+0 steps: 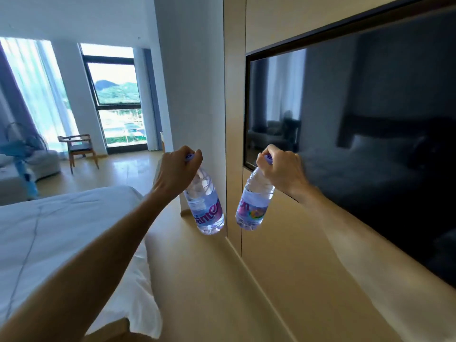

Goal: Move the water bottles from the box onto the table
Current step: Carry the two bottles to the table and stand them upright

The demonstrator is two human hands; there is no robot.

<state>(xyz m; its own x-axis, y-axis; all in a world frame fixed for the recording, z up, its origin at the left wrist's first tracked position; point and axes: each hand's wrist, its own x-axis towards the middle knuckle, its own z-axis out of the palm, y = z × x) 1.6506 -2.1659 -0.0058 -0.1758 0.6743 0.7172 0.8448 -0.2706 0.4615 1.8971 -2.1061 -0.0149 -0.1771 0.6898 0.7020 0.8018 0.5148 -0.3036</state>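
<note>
A chair (79, 149) stands far left by the window (116, 95). A white bed (61, 243) lies low on the left, and a dark TV (357, 144) hangs on the right wall. The left hand (176, 169) grips the left bottle (206, 206) by its cap; the right hand (281, 169) grips the right bottle (254, 203) the same way. Both bottles hang in the air, caps up, bottoms leaning toward each other. They are clear with purple labels.
</note>
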